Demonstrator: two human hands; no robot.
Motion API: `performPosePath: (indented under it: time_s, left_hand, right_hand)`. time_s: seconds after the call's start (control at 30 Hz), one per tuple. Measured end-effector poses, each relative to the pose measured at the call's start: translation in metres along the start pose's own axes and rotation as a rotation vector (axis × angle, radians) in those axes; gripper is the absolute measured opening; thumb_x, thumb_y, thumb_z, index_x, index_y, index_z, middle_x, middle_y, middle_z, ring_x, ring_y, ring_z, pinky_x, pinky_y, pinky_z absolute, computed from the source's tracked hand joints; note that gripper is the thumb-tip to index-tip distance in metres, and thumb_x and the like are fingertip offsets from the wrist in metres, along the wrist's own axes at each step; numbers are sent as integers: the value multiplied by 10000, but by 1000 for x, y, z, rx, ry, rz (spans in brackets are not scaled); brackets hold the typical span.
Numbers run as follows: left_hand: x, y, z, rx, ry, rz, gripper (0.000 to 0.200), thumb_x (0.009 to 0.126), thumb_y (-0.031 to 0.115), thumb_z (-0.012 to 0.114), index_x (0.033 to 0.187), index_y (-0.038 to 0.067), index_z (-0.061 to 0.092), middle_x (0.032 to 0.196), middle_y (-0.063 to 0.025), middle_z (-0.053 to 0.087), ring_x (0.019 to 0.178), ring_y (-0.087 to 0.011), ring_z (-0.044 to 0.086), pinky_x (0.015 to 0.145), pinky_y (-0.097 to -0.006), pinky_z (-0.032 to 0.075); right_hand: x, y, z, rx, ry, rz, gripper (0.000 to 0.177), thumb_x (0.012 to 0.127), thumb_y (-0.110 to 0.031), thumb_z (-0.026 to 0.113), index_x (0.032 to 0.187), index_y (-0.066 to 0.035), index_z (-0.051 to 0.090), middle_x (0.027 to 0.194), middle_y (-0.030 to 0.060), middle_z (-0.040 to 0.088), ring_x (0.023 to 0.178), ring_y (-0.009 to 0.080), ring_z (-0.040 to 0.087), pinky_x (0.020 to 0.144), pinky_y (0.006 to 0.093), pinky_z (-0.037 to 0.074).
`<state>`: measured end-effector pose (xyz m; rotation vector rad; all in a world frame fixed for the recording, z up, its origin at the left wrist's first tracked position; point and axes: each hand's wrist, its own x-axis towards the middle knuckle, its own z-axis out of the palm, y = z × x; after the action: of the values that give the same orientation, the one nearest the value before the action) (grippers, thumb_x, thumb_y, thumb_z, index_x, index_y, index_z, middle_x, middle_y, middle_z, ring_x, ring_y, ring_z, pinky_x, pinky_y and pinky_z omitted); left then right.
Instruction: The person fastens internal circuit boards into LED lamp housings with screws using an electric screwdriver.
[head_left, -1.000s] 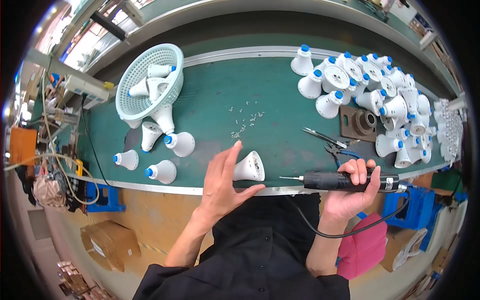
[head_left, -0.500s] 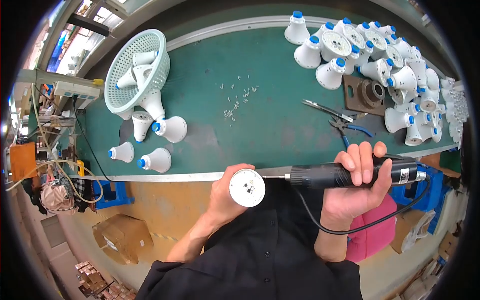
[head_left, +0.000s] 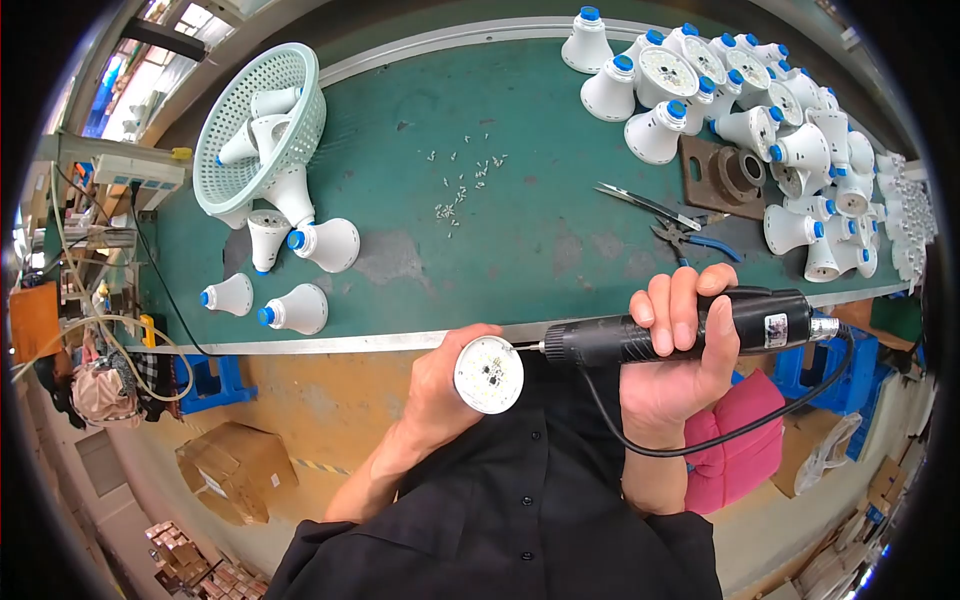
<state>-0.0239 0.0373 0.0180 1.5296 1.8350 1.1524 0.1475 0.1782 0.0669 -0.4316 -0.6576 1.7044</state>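
Observation:
My left hand (head_left: 436, 382) is wrapped round a white LED bulb (head_left: 489, 374), its round circuit-board face turned up towards me. In my right hand (head_left: 682, 350) lies a black electric screwdriver (head_left: 600, 342), held level with its fingers closed round the body. The screwdriver's bit points left and meets the upper right rim of the bulb; whether a screw sits at its tip is too small to tell. A black cable (head_left: 720, 447) loops from the tool's back end below my right wrist. Small loose screws (head_left: 462, 193) lie scattered on the green bench top.
A pale green basket (head_left: 310, 100) holding bulbs stands at the left, with several more beside it. Many white bulbs with blue caps (head_left: 655, 132) crowd the right. Tweezers (head_left: 640, 203), blue-handled pliers (head_left: 700, 240) and a brown metal fixture (head_left: 722, 178) lie near them.
My right hand has brought the screwdriver left and slightly up, and more of the bit is now hidden at the bulb's rim. The whole view has shifted a little.

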Motion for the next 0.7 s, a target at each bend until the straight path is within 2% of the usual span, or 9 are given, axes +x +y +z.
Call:
performPosePath:
  time_s: [0.1, 0.2, 0.4, 0.6, 0.7]
  left_hand:
    - [0, -2, 0, 11, -2, 16, 542, 710, -24, 827, 1197, 17, 593, 1025, -145, 722, 897, -305, 733, 767, -347, 589]
    - [0, -1, -1, 37, -14, 32, 539, 707, -28, 823, 1193, 15, 594, 1042, -151, 723, 902, -307, 734, 770, -350, 592]
    - [2, -1, 0, 24, -8, 54, 509, 708, -30, 818, 1170, 13, 610, 1041, -154, 724, 894, -306, 736, 763, -354, 594]
    - [3, 2, -2, 29, -27, -7, 476, 713, -34, 811, 1147, 24, 622, 1014, -146, 720, 882, -308, 735, 741, -353, 592]
    - [4, 5, -2, -3, -3, -11, 453, 720, -30, 810, 1129, 33, 627, 1013, -138, 721, 877, -306, 736, 732, -350, 592]
  right_hand:
    - [1, 1, -1, 1, 0, 5, 152, 977, -238, 586, 1059, -126, 524, 685, -30, 440, 603, 94, 419, 688, 315, 422]
    - [1, 1, 4, 36, -32, 15, 146, 1003, -236, 596, 1047, -109, 538, 688, -43, 431, 626, 77, 420, 711, 276, 417]
    - [1, 3, 6, 12, -61, 21, 148, 1001, -239, 595, 1045, -110, 537, 687, -42, 433, 616, 80, 421, 703, 279, 415]
    - [0, 4, 11, -41, -110, 5, 147, 1005, -248, 589, 1015, -117, 521, 687, -47, 427, 614, 75, 419, 698, 277, 410]
    - [1, 4, 11, -12, -34, 26, 154, 1006, -253, 588, 987, -124, 506, 686, -52, 419, 614, 71, 414, 698, 274, 407]
